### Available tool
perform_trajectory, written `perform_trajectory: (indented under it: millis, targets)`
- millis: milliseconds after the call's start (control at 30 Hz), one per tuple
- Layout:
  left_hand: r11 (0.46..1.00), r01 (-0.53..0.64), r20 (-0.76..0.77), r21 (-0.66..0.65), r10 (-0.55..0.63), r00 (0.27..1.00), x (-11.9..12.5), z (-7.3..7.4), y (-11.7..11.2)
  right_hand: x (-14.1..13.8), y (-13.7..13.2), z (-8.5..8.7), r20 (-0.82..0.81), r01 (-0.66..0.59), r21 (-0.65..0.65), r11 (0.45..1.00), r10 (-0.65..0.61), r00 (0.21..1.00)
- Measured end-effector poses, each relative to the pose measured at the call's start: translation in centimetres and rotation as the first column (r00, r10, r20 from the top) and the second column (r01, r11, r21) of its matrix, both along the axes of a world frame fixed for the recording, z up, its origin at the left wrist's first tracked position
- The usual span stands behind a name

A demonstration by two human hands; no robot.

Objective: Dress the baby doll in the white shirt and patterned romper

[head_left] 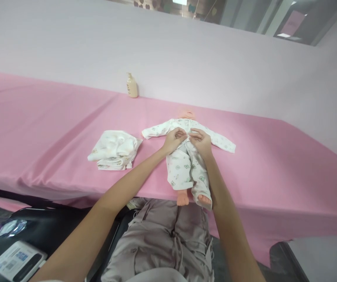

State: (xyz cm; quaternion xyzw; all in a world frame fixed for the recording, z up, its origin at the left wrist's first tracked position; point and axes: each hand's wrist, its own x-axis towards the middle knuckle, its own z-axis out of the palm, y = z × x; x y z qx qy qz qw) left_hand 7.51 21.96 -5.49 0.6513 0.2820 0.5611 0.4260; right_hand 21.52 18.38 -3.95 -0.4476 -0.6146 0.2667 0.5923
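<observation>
A baby doll (188,115) lies on its back on the pink cloth, its arms spread and its feet towards me. It wears a white printed top (220,141) and matching trousers (179,170). At the middle of the doll's front, my left hand (174,140) pinches the edge of the top. My right hand (202,142) faces it from the other side, its fingertips also closed on the top's front edge. The exact fastening between the fingertips is too small to make out. Both bare feet of the doll show below the trouser legs.
A folded pile of white printed cloths (115,150) lies left of the doll. Against the pale wall stands a cream pump bottle (132,86). The pink tablecloth (53,129) drops over the near edge, by my lap. A white device (18,261) rests on a black seat at lower left.
</observation>
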Motion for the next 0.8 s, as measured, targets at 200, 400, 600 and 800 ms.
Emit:
perform_trajectory:
  millis: [200,400,600,800]
  targets:
    - [0.999,-0.02,0.017,-0.029,0.02,1.0,0.04,-0.11,0.14,-0.11,-0.23,0.15,-0.084,-0.026,-0.042,0.999,0.023,0.996]
    - [0.998,0.001,0.025,-0.059,0.0,1.0,-0.02,-0.12,0.39,0.03,0.02,-0.12,-0.117,-0.044,-0.038,0.998,0.039,0.992]
    - [0.997,-0.011,0.0,-0.075,0.011,1.0,-0.06,-0.12,0.46,-0.11,0.19,-0.02,-0.145,-0.019,-0.097,0.995,0.005,0.989]
    - [0.995,0.028,0.022,-0.097,-0.026,0.999,-0.23,0.03,0.51,-0.34,0.41,-0.21,-0.053,-0.023,-0.046,0.999,0.02,0.998]
